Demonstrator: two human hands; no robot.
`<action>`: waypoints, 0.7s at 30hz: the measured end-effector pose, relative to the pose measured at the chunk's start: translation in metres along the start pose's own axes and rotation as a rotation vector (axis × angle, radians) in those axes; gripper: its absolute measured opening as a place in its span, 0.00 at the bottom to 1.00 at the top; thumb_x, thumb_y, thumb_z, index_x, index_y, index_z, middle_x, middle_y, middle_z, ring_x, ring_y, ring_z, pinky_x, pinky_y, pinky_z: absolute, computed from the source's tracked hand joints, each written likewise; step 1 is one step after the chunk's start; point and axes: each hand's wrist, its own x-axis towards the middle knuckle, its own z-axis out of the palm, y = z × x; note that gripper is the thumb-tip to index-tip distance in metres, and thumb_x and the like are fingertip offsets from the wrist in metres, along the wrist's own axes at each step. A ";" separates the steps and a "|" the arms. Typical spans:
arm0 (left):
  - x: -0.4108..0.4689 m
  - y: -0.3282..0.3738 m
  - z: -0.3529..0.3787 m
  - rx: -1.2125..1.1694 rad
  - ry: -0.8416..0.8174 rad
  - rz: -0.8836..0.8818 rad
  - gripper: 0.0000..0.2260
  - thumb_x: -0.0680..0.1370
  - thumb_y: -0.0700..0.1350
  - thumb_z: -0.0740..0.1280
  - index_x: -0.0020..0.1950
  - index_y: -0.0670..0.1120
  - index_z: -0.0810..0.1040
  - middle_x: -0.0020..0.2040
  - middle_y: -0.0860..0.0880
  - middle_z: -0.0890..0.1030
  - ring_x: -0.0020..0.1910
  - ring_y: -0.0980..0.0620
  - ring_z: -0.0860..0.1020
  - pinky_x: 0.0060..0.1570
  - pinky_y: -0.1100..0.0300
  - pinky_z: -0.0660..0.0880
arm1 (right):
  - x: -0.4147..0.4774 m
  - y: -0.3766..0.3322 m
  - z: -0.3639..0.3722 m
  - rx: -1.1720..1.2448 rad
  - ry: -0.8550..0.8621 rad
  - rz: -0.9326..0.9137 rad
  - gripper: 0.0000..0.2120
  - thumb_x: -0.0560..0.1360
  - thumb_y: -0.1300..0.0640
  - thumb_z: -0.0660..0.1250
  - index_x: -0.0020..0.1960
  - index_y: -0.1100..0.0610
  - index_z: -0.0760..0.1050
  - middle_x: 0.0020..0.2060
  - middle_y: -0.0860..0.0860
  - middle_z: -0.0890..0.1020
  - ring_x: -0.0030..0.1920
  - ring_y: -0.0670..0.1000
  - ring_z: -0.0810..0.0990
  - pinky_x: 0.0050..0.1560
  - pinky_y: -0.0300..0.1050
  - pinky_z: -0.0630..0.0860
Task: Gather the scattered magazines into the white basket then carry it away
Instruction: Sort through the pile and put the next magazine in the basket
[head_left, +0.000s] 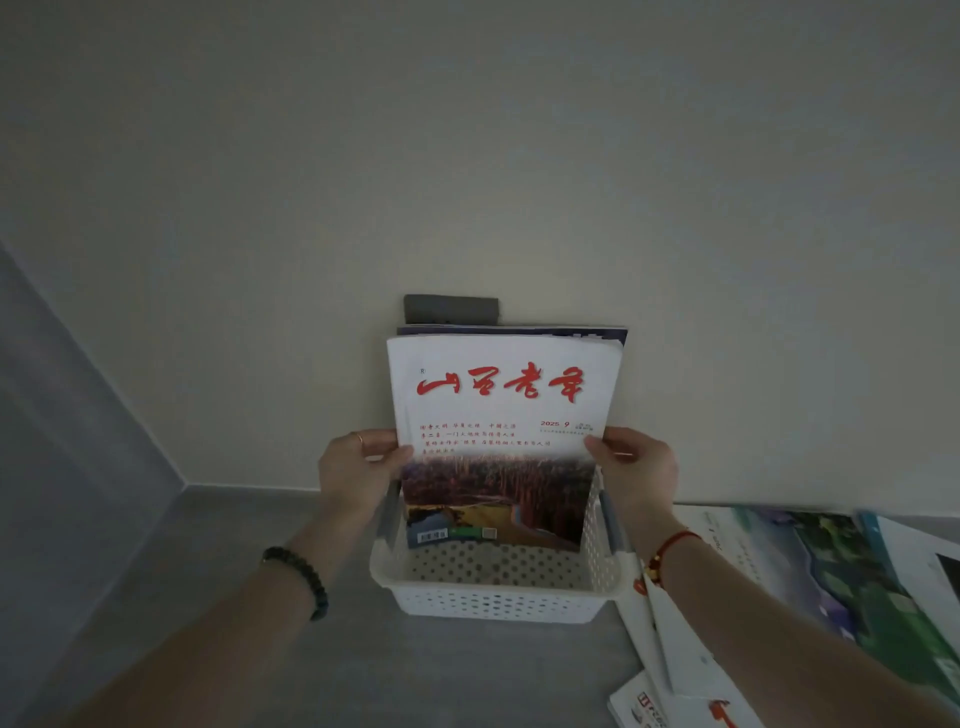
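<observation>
A white perforated basket (498, 597) stands on the grey floor against the wall. A stack of magazines (506, 410) stands upright in it, the front one white with red brush lettering and a landscape photo. My left hand (356, 470) grips the stack's left edge and my right hand (636, 467) grips its right edge. The lower end of the stack rests inside the basket near its far wall. More magazines (810, 587) lie scattered on the floor to the right, partly under my right forearm.
A cream wall rises right behind the basket, with a dark grey plate (451, 309) on it above the magazines. A grey wall (67, 415) meets it at the left corner. Grey floor (249, 597) lies left of the basket.
</observation>
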 end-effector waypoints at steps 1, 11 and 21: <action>0.003 -0.001 0.001 -0.002 0.000 0.009 0.08 0.67 0.38 0.74 0.36 0.50 0.78 0.44 0.45 0.82 0.45 0.45 0.80 0.52 0.46 0.77 | 0.001 0.002 0.002 0.001 0.011 0.008 0.09 0.69 0.58 0.71 0.49 0.59 0.81 0.39 0.49 0.81 0.38 0.46 0.77 0.45 0.36 0.70; 0.011 0.000 0.007 -0.038 0.031 0.023 0.10 0.66 0.38 0.74 0.35 0.50 0.76 0.40 0.50 0.80 0.45 0.46 0.80 0.52 0.47 0.78 | 0.008 0.004 0.013 0.059 0.099 0.038 0.07 0.70 0.60 0.70 0.48 0.58 0.81 0.40 0.50 0.82 0.43 0.53 0.81 0.52 0.53 0.79; -0.025 0.001 0.008 0.023 0.035 -0.017 0.12 0.67 0.44 0.74 0.45 0.44 0.75 0.45 0.47 0.80 0.47 0.45 0.79 0.54 0.50 0.77 | 0.007 0.003 -0.053 -0.070 -0.055 -0.016 0.09 0.70 0.61 0.69 0.51 0.56 0.80 0.40 0.51 0.81 0.37 0.47 0.77 0.46 0.41 0.74</action>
